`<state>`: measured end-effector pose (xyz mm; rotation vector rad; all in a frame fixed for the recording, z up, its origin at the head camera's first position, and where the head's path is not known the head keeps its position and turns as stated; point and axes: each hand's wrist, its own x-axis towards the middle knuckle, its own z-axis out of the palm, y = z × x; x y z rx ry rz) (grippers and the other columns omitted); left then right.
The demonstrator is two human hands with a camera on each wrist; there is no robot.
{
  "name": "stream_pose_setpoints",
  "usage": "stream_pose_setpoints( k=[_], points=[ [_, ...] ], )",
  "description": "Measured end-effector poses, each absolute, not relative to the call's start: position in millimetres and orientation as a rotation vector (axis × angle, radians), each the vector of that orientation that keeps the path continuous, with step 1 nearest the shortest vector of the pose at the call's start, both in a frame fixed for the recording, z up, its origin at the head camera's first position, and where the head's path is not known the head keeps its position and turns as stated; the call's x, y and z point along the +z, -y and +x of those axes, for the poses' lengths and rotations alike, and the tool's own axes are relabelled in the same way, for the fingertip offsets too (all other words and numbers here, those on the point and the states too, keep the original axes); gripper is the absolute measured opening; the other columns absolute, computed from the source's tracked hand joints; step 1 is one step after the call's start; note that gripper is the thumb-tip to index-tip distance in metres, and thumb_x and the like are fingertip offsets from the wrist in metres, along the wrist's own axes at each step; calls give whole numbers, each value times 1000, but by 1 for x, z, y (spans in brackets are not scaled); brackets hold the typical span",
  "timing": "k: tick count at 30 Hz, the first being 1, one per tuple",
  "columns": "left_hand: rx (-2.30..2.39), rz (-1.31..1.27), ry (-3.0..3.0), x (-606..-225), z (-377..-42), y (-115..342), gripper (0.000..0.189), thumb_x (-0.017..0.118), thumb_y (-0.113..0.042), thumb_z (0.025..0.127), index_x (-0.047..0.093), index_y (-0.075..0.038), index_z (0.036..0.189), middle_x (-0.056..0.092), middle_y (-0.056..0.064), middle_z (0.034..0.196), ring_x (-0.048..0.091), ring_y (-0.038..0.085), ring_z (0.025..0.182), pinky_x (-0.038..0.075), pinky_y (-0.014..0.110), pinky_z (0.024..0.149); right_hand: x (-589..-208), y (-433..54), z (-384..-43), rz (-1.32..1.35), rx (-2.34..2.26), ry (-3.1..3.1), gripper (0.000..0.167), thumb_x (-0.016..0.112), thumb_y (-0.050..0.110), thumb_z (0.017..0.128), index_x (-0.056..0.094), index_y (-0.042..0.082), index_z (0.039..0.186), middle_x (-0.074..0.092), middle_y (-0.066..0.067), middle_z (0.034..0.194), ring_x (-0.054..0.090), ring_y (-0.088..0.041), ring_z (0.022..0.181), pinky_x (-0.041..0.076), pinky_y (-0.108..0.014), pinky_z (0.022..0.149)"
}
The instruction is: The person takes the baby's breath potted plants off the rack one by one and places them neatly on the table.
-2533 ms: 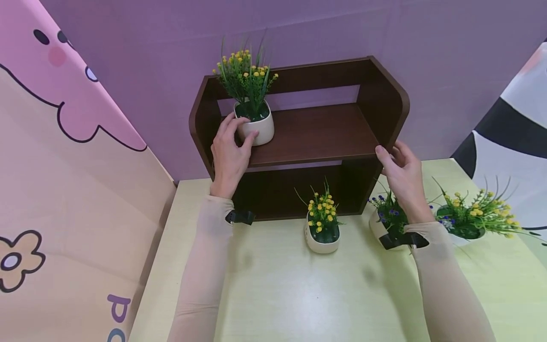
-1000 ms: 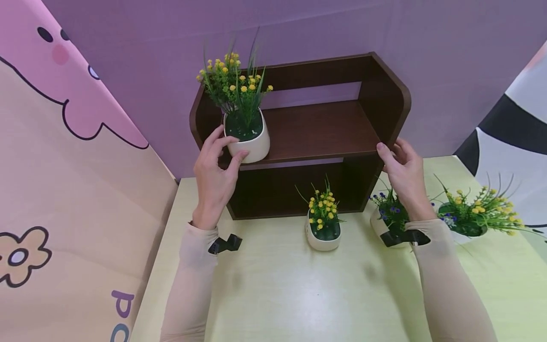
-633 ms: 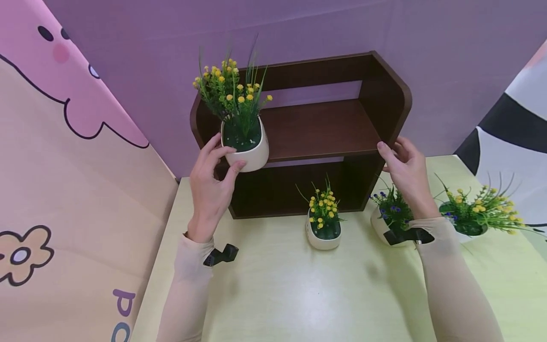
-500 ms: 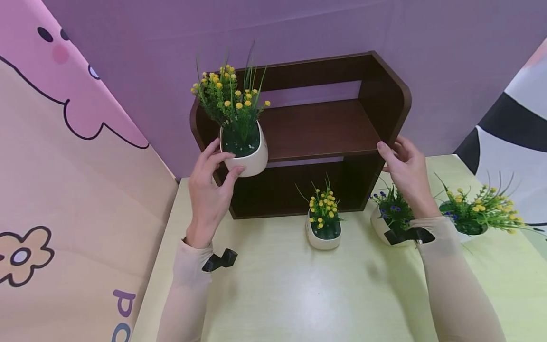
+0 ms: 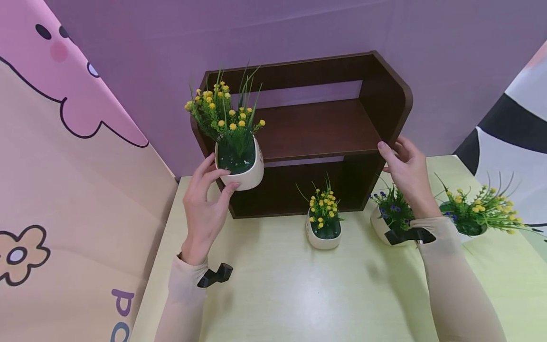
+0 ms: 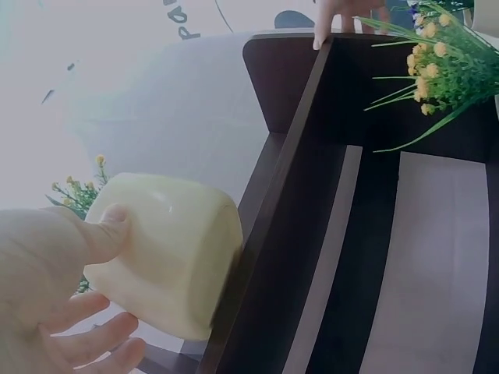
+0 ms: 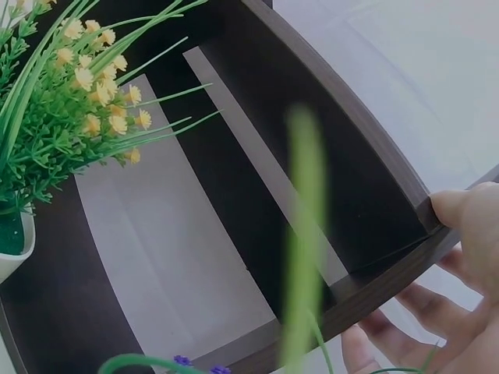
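My left hand (image 5: 206, 202) holds a white pot (image 5: 245, 179) with a yellow-flowered artificial plant (image 5: 226, 118), thumb on the near side and fingers round the left. In the head view the pot overlaps the front edge of the upper board of a dark brown two-tier shelf (image 5: 320, 128); the left wrist view shows its smooth base end close by that edge (image 6: 257, 257). With its thumb on the front of the shelf's right side panel and fingers behind it, my right hand (image 5: 406, 173) grips the shelf.
A small yellow-flowered potted plant (image 5: 323, 228) stands on the pale table (image 5: 299, 294) before the lower tier. Right of the shelf are a blue-flowered potted plant (image 5: 391, 216) and another yellow-flowered one (image 5: 470, 218), partly behind the right arm. A purple backdrop (image 5: 299, 28) hangs behind.
My left hand has drawn the potted plant off the upper board, forward, down and slightly left, tilting its top toward the camera. My right hand keeps its grip on the shelf.
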<state>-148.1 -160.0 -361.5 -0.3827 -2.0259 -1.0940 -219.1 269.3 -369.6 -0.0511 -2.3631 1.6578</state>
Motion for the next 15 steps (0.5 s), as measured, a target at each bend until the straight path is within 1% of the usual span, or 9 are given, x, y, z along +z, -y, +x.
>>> stream_pose_setpoints(
  k=[2, 4, 7, 10, 13, 15],
  points=[
    [-1086, -381, 2014, -365, -144, 161, 27, 90, -8, 85, 76, -3, 108, 63, 15, 150, 68, 36, 124, 56, 51, 102, -369, -270, -220, -53, 1654, 2370, 56, 60, 46, 107, 50, 26, 159, 52, -13, 163, 58, -6, 131, 57, -12, 79],
    [-1081, -383, 1997, -368, -141, 163, 27, 90, -5, 83, 76, -4, 106, 65, 14, 149, 69, 37, 122, 56, 47, 100, -368, -270, -220, -54, 1650, 2382, 57, 60, 47, 107, 49, 26, 159, 51, -13, 163, 58, -11, 135, 57, -11, 79],
    [-1075, -390, 1983, -374, -136, 165, 26, 91, -2, 82, 76, -4, 103, 66, 15, 148, 71, 38, 121, 56, 40, 103, -366, -272, -219, -53, 1634, 2419, 60, 59, 49, 107, 46, 27, 161, 48, -14, 165, 55, -24, 145, 57, -11, 80],
    [-1090, -393, 1973, -381, -129, 167, 26, 91, 0, 80, 76, -3, 102, 66, 17, 147, 71, 41, 121, 55, 37, 107, -365, -273, -219, -52, 1622, 2454, 62, 57, 50, 107, 43, 28, 163, 45, -14, 168, 49, -36, 150, 57, -10, 80],
    [-1116, -395, 1978, -386, -121, 168, 27, 91, 2, 79, 75, -3, 101, 66, 17, 147, 71, 41, 122, 54, 34, 109, -364, -273, -218, -49, 1619, 2469, 63, 56, 51, 108, 42, 27, 164, 44, -14, 168, 47, -39, 151, 57, -10, 80],
    [-1121, -417, 1990, -391, -116, 167, 29, 92, 2, 78, 75, -3, 101, 66, 18, 147, 71, 42, 121, 52, 30, 111, -364, -273, -218, -44, 1619, 2468, 62, 56, 50, 108, 42, 27, 164, 44, -15, 168, 47, -39, 151, 57, -10, 80]
  ],
)
